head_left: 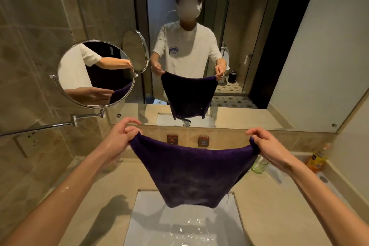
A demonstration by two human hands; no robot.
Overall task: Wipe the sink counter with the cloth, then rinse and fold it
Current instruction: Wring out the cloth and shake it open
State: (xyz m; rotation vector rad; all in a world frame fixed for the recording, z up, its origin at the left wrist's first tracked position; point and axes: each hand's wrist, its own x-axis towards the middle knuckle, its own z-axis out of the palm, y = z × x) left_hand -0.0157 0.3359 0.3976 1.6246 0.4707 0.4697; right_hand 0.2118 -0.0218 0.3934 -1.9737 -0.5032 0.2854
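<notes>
A dark purple cloth (191,173) hangs spread out in the air above the white sink basin (151,223). My left hand (119,138) pinches its upper left corner. My right hand (267,146) pinches its upper right corner. Both hands and forearms look wet. The cloth sags in the middle, and its lower edge hangs just over the basin, where water lies on the bottom. The beige sink counter (89,211) runs around the basin on both sides.
Hot and cold knobs (172,139) sit on the back ledge below the wall mirror (299,46). A round swing-arm mirror (95,74) juts out at left. A green glass (259,165) and an orange bottle (317,159) stand on the right counter.
</notes>
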